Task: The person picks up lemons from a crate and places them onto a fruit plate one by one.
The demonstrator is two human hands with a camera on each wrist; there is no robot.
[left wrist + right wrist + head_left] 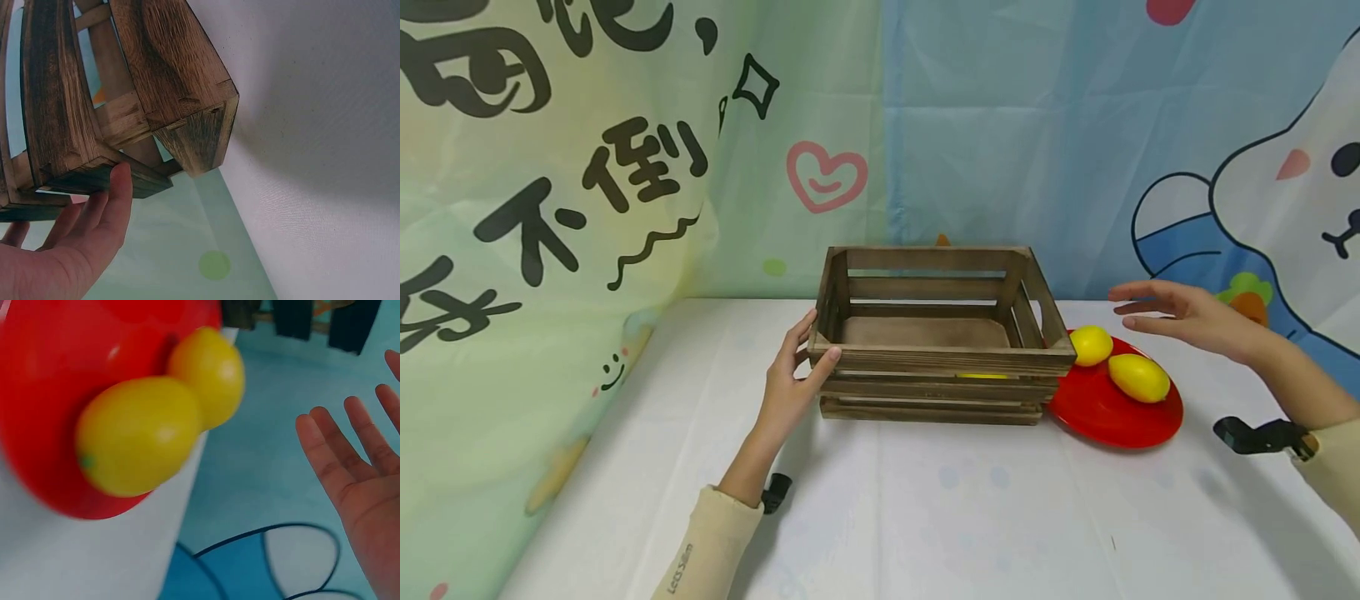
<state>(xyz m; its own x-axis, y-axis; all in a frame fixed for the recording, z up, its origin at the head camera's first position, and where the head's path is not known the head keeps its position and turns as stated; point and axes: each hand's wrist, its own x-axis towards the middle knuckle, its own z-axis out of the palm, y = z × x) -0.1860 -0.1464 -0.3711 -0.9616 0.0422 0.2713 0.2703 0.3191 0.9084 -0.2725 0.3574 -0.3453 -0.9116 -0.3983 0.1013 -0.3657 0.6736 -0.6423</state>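
My left hand [792, 379] holds a brown wooden slatted crate [940, 360] by its left end, the thumb over the front corner of the rim. In the left wrist view, the fingers [119, 200] touch the crate's end slats. A strip of yellow shows through the crate's front gap; its kind is hidden. Right of the crate lies a red plate [1108, 425] bearing two yellow lemons, one nearer the front [1138, 378] and one by the crate [1091, 345]. Above and right of the plate hovers my right hand [1187, 317], fingers extended, holding nothing.
A white cloth covers the table [955, 517]. Behind it hangs a printed curtain [985, 150] with cartoon figures and dark lettering. Black wrist mounts sit at the left cuff [777, 493] and the right cuff [1262, 436]. The crate's right end overlaps the plate's left edge in the head view.
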